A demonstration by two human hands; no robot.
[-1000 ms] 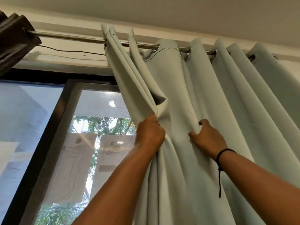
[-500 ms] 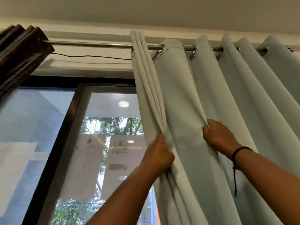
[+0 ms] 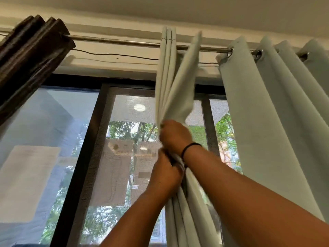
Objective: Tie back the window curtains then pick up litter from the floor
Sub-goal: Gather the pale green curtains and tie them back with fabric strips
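A pale green curtain (image 3: 263,107) hangs by metal eyelets from a steel rod (image 3: 115,41) above the window. Its left folds are gathered into a narrow bunch (image 3: 176,93) that stands apart from the rest of the cloth. My right hand (image 3: 175,135), with a black cord at the wrist, is closed around that bunch from the right. My left hand (image 3: 164,172) grips the same bunch just below it. The two hands touch. No litter and no floor are in view.
A dark brown curtain (image 3: 30,56) is bunched at the rod's left end. Behind the hands is a dark-framed window (image 3: 92,143) with a mesh screen, papers stuck to the glass and trees outside. A thin wire (image 3: 114,54) runs along the wall under the rod.
My right hand has moved left with its fold and joined the bunch above my left hand. The gathered folds now stand apart from the rest of the curtain, uncovering more window.
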